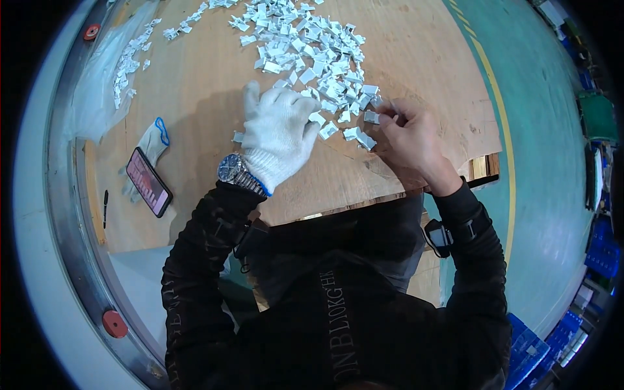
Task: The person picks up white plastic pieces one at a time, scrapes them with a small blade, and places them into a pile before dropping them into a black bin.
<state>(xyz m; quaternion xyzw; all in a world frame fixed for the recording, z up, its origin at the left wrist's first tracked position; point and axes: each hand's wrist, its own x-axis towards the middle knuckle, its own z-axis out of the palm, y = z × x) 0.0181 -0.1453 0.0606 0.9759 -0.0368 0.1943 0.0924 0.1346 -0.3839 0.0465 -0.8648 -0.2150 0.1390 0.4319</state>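
Observation:
A heap of small white plastic pieces [312,45] is spread over the wooden table, its near end reaching both hands. My left hand [278,127], in a white knitted glove, is closed over the left side of that near end. Its fingers curl downward, and the glove hides their tips and whatever is in them. A single white piece [238,137] lies beside the glove. Bare, my right hand [411,138] pinches a small white plastic piece [372,117] with thumb and forefinger. Between the hands lie a few loose pieces [351,134].
On the left of the table [201,130] are a phone [149,182], a white glove with a blue cuff [155,142], a black pen [105,208] and clear plastic sheeting [97,91] with more pieces. The table's chipped front edge runs before my body.

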